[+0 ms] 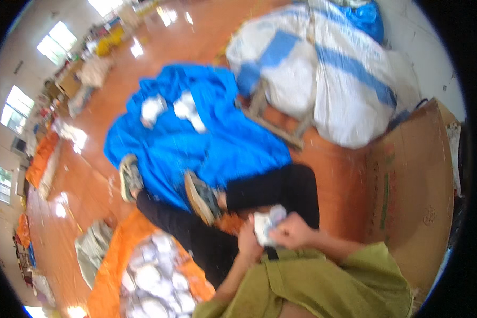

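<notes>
In front of my lap, my left hand and my right hand are closed on a small white, soft-looking bundle with a pale lilac part at its upper right. Blur hides its exact kind. My left fingers grip its left side and my right fingers pinch its right side. To the lower left, an orange sack lies spread open with many similar white and pale bundles in it. Beyond my feet is a crumpled blue sheet, on which a few white bundles rest.
Large white woven sacks with blue stripes stand at the far right, beside a low wooden stool or frame. A tall cardboard box is at my right. A grey-green cloth lies left of the orange sack. Piled goods line the left wall.
</notes>
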The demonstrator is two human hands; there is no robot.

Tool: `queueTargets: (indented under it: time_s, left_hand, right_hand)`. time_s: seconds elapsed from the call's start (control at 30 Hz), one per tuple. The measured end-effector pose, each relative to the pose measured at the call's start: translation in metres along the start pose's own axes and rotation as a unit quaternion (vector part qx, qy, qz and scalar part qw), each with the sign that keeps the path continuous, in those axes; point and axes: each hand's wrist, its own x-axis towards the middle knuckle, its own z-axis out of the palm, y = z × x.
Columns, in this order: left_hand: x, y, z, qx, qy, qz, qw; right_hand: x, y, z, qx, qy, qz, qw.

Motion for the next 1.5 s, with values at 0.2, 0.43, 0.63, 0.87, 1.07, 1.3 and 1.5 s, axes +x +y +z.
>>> queueTargets:
  time_s: [0.2, 0.43, 0.63, 0.87, 1.07, 1.3, 1.5]
  left_hand:
    - [-0.024, 0.032, 0.005, -0.201, 0.086, 0.049, 0.975]
    - [-0.002, 0.029, -0.01, 0.024, 0.139, 0.187, 0.972]
    - [0.008, 0.015, -0.001, -0.287, -0.106, -0.053, 0.95]
    - [0.004, -0.005, -0.01, -0.253, -0.144, -0.11, 0.95]
    - [-0.009, 0.016, -0.024, -0.142, -0.118, -0.149, 0.971]
    - [-0.014, 0.012, -0.028, -0.055, -0.222, -0.101, 0.968]
    - [-0.032, 0.063, -0.026, 0.3, -0.297, 0.101, 0.901]
  right_hand:
    - [0.0, -0.023, 0.004, 0.354, 0.029, 0.126, 0.926]
    - [0.012, -0.038, 0.013, 0.141, 0.094, -0.007, 0.986]
    - [0.018, -0.039, 0.009, 0.041, 0.08, -0.079, 0.993]
    - [0.013, -0.022, -0.019, 0.438, 0.016, 0.266, 0.858]
    - [0.007, -0.028, -0.034, 0.097, -0.012, 0.072, 0.993]
    - [0.003, -0.012, -0.004, 0.013, 0.004, -0.02, 1.0]
    - [0.001, -0.006, -0.006, 0.053, 0.094, 0.03, 0.994]
